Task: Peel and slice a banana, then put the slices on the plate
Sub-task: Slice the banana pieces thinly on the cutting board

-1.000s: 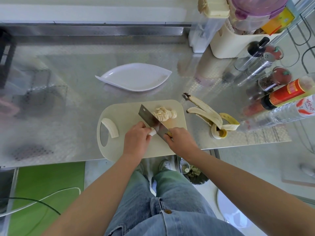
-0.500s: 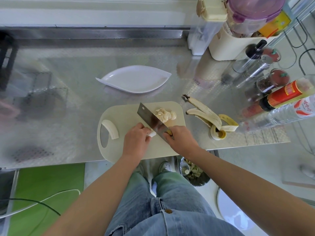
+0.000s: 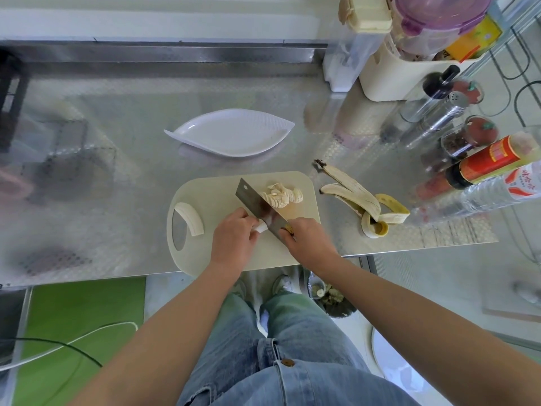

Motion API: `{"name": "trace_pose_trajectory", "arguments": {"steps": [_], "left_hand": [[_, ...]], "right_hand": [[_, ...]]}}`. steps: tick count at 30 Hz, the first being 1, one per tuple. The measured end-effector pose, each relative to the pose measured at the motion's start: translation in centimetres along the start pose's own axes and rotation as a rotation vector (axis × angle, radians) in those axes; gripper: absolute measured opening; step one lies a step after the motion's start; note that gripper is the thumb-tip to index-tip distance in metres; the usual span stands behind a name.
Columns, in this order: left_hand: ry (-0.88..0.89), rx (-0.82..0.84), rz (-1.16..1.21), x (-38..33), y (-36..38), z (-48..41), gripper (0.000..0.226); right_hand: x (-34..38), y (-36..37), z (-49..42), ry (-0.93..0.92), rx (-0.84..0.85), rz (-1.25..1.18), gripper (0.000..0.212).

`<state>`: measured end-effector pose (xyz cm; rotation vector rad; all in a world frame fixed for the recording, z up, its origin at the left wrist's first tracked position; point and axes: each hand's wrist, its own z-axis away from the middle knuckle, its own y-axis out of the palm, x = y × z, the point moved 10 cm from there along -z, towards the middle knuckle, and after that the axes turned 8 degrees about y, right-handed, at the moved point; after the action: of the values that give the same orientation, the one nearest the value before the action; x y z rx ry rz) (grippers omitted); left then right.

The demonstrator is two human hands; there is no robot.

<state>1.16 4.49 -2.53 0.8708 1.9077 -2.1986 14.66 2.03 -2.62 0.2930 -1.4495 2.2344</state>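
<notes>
Banana stub (image 3: 262,227) lies on cutting board (image 3: 216,197), pinned under curled left hand (image 3: 234,238), likely so it cannot roll. Right hand (image 3: 307,241) grips cleaver (image 3: 257,205) by its handle, blade against the stub's cut end. Slices (image 3: 281,196) heaped beyond blade, clear of cutting. Uncut half (image 3: 190,218) lies at left. Plate (image 3: 231,133) bare, near on counter (image 3: 117,142).

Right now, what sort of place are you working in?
Probably a home kitchen: a steel counter, a cutting board with banana slices, and a sauce bottle and shaker along the right side.
</notes>
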Motion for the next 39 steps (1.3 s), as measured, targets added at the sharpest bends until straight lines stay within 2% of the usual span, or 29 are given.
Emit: {"name": "trace_pose_trajectory", "arguments": {"steps": [5, 10, 23, 28, 39], "left_hand": [[0.005, -0.020, 0.007, 0.1, -0.4, 0.3, 0.020], [-0.007, -0.018, -0.021, 0.6, -0.5, 0.6, 0.018], [-0.023, -0.019, -0.013, 0.5, -0.4, 0.7, 0.011], [-0.020, -0.016, -0.020, 0.5, -0.4, 0.6, 0.013], [-0.029, -0.013, -0.024, 0.5, -0.6, 0.6, 0.013]], "right_hand": [[-0.3, -0.8, -0.3, -0.006, -0.046, -0.075, 0.033], [0.7, -1.3, 0.1, -0.058, -0.025, -0.039, 0.034], [0.2, 0.1, 0.3, 0.008, 0.034, 0.033, 0.031], [0.2, -0.4, 0.3, 0.007, -0.011, -0.023, 0.039], [0.6, -0.7, 0.3, -0.023, -0.031, -0.011, 0.034]]}}
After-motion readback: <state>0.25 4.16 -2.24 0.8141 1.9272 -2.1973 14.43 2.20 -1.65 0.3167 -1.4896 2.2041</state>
